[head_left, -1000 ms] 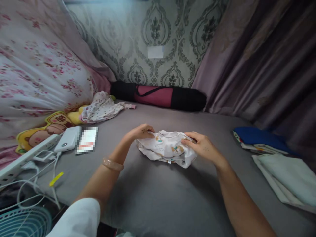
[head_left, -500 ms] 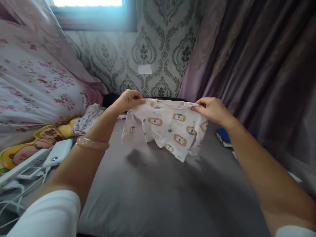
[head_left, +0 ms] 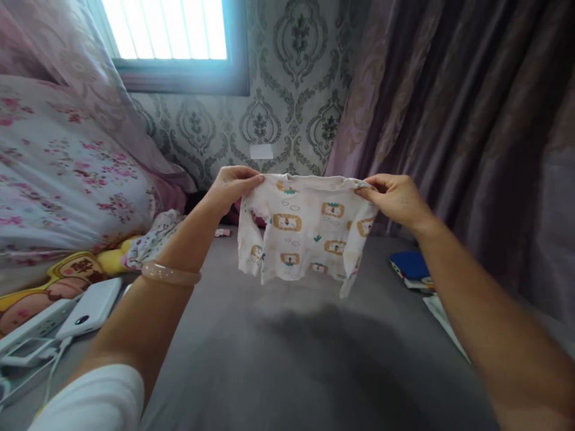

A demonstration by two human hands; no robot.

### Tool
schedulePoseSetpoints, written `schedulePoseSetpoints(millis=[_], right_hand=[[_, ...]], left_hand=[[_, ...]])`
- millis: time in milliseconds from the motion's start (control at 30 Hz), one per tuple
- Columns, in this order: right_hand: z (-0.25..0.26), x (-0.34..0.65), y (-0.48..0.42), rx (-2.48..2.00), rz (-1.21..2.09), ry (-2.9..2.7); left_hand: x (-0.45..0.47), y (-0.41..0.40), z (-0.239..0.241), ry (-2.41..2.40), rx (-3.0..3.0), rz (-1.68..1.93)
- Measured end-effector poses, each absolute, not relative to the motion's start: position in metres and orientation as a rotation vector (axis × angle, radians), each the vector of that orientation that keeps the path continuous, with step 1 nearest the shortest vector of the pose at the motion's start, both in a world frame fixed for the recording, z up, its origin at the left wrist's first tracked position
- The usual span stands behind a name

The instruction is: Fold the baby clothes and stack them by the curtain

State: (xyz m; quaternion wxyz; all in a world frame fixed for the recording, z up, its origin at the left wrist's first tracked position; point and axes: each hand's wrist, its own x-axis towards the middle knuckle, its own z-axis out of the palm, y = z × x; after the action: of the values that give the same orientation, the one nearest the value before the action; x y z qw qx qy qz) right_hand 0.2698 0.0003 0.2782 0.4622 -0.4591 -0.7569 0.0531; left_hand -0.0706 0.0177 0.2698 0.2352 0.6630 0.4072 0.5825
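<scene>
A small white long-sleeved baby shirt with tan lion faces and green leaves hangs spread out above the grey bed sheet. My left hand pinches its left shoulder between thumb and fingers. At the opposite shoulder, my right hand is closed on the cloth in the same way. The neckline runs level between the two hands, and both sleeves droop at the sides. The hem is off the sheet, and a dark shadow lies below it.
On the left lie a white power bank, a power strip with cables, a yellow cartoon cushion and crumpled printed cloth. A blue folded item is at the right, near the purple curtain. The patterned wall stands behind.
The shirt has swung down from a slanted, billowing position to hang straighter. My view has tilted up, showing more window. Both hands keep their grip at the shoulders.
</scene>
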Motion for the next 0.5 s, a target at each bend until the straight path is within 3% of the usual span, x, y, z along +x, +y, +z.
schedulePoseSetpoints(millis=[500], right_hand=[[0.262,0.265,0.009,-1.16,0.103,-1.853]], left_hand=[[-0.067,0.034,0.249,1.044,1.877,1.486]])
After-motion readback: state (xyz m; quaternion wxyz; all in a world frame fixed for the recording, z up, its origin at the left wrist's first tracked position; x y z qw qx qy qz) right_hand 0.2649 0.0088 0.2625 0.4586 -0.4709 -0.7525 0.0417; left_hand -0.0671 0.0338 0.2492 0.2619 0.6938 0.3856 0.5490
